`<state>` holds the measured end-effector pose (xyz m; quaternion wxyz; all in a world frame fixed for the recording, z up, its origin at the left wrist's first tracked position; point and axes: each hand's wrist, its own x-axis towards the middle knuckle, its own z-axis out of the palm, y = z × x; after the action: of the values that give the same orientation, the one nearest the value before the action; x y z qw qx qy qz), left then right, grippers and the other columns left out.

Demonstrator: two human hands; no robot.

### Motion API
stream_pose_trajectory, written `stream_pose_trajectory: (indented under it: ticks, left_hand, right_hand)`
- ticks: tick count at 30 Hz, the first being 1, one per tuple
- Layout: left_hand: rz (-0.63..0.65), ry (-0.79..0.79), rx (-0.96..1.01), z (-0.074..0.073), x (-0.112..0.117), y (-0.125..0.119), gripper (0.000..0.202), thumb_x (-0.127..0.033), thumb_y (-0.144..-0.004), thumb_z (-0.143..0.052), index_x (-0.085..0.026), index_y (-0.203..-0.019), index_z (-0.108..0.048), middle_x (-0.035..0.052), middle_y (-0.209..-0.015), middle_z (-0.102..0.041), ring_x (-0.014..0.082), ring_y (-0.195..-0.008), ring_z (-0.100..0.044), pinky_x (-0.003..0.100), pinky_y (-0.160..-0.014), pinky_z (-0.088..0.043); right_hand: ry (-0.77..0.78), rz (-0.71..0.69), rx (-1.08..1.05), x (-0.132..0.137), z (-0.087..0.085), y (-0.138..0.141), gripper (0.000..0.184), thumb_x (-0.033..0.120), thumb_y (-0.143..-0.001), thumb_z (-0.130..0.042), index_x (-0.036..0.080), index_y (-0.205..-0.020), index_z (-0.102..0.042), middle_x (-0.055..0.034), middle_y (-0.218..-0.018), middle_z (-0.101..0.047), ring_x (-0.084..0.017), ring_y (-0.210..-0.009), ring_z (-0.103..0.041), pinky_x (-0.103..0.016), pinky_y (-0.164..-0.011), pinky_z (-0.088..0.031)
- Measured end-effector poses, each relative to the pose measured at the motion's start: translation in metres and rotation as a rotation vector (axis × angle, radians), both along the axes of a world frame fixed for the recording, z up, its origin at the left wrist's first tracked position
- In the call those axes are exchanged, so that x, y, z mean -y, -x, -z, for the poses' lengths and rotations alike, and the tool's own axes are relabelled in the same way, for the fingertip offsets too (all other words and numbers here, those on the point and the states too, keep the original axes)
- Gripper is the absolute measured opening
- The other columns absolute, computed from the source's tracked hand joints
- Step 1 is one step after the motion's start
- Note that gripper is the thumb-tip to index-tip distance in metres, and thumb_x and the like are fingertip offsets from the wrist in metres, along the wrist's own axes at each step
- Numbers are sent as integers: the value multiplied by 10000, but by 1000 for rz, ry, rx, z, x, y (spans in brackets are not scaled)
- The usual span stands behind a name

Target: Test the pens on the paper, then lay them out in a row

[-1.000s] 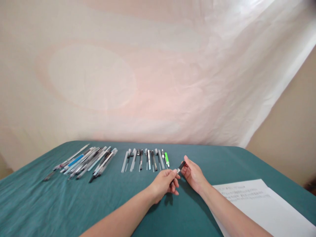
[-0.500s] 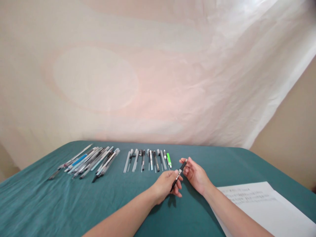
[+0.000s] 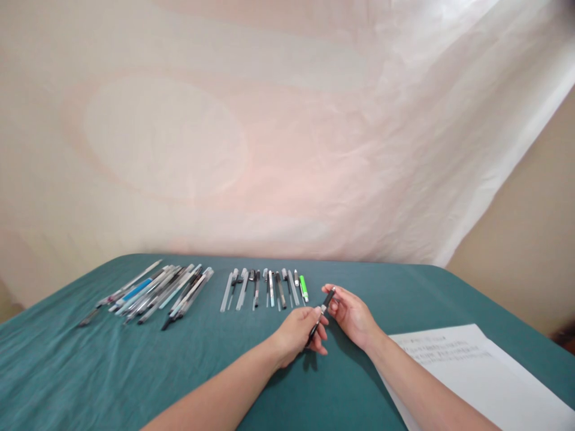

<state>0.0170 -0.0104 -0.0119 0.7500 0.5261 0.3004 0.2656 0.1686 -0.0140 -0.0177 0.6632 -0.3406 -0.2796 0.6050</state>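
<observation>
A black pen [image 3: 328, 297] with a silver band slants up to the right between my hands, above the green cloth. My left hand [image 3: 300, 334] is closed around its lower part, with the thumb on top near the band. At the pen's upper end, the fingertips of my right hand [image 3: 353, 314] pinch it. Just beyond my hands lies a row of pens and pen parts [image 3: 271, 287], clear tubes and dark pieces laid side by side. A bright green pen cap or barrel [image 3: 303, 288] ends that row on the right.
A loose pile of pens [image 3: 168, 292] lies on the left of the green-covered table [image 3: 135, 377]. Sheets of paper with handwriting [image 3: 467, 371] rest on the right, partly under my right forearm. A pale hanging cloth [image 3: 287, 149] closes off the back.
The view has shifted slightly, so everything sits a little further left. Both hands keep their hold on the pen, with hardly any visible change in pose.
</observation>
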Motion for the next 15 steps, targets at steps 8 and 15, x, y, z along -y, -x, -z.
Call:
stream_pose_trajectory:
  ticks: [8, 15]
  left_hand:
    - [6, 7, -22, -1, 1, 0, 416, -542, -730, -455, -132, -799, -473, -20, -558, -538, 86, -389, -501, 272, -497, -453]
    - [5, 5, -47, -1, 1, 0, 440, -563, -712, -461, -132, -797, -474, -22, -548, -533, 96, -394, -510, 279, -495, -450]
  right_hand:
    - [2, 40, -1, 0, 2, 3, 167, 301, -655, -691, 161, -628, -604, 30, -596, -578, -65, -492, -470, -196, -507, -410]
    - [8, 23, -4, 0, 2, 1, 209, 317, -640, -688, 171, -785, -647, -12, -804, -653, -63, -489, -474, -207, -475, -402]
